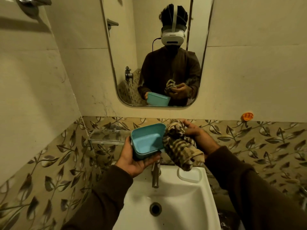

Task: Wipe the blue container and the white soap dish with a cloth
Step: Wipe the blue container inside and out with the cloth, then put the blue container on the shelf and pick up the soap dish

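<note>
My left hand (132, 161) grips the blue container (146, 141) from below and from its left side, holding it above the basin with its open side tilted toward me. My right hand (193, 130) holds a bunched brown-and-cream striped cloth (181, 145), which touches the container's right edge and hangs down over the basin's rim. The white soap dish (191, 176) sits on the right back corner of the basin, its far end partly hidden by the cloth's hanging end.
A white wash basin (174, 193) with a metal tap (155, 175) and drain (155, 208) lies below my hands. A glass shelf (106, 136) is on the left wall tiles, a mirror (156, 52) hangs above, and an orange hook (247, 116) sticks at right.
</note>
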